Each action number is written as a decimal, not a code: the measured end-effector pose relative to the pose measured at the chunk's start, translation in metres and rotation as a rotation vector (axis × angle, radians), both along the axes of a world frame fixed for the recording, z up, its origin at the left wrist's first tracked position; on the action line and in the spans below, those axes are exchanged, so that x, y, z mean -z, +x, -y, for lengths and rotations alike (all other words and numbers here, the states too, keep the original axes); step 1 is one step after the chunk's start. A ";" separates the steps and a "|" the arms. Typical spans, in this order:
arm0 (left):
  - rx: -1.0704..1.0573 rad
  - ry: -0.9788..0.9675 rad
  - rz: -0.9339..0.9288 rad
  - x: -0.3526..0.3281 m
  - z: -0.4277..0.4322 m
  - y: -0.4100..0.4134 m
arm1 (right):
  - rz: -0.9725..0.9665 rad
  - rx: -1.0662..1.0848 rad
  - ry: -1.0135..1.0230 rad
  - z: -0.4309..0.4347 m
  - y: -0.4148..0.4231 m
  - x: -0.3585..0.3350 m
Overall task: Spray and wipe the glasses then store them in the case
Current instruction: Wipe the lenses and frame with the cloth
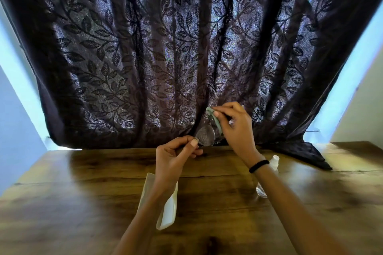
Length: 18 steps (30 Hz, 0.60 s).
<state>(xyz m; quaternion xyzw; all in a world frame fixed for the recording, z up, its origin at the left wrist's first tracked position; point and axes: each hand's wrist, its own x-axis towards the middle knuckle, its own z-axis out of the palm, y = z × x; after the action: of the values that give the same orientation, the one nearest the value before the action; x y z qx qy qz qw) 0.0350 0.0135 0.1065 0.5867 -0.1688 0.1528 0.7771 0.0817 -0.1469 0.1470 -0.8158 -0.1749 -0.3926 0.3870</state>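
Observation:
I hold the glasses [205,137] up above the far part of the wooden table [83,192]. My left hand [176,159] pinches them at the lower left, beside one clear lens. My right hand [234,124] presses a pale green cloth [215,120] onto the other lens, which the cloth and fingers hide. A white glasses case [169,211] lies open on the table under my left forearm. Behind my right wrist, a clear spray bottle [273,162] with a white cap stands on the table, and my forearm partly covers it.
A dark curtain [186,47] with a leaf pattern hangs right behind the table, and its corner drapes onto the tabletop at the far right. Light blue walls show at both sides.

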 end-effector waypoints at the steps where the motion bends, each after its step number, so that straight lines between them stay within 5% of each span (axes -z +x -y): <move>1: 0.002 0.002 -0.001 0.000 0.000 0.000 | -0.012 0.009 0.023 0.002 0.004 -0.003; 9: 0.012 -0.020 0.003 -0.002 0.000 -0.002 | -0.084 0.028 0.140 0.009 0.018 -0.010; 18: -0.008 -0.038 0.006 -0.004 0.000 0.000 | 0.056 -0.046 -0.058 -0.010 -0.011 0.003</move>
<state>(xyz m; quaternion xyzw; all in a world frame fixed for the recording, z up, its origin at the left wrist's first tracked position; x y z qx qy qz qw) 0.0354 0.0133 0.1109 0.5720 -0.1660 0.1607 0.7871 0.0707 -0.1364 0.1437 -0.8111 -0.2156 -0.4008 0.3672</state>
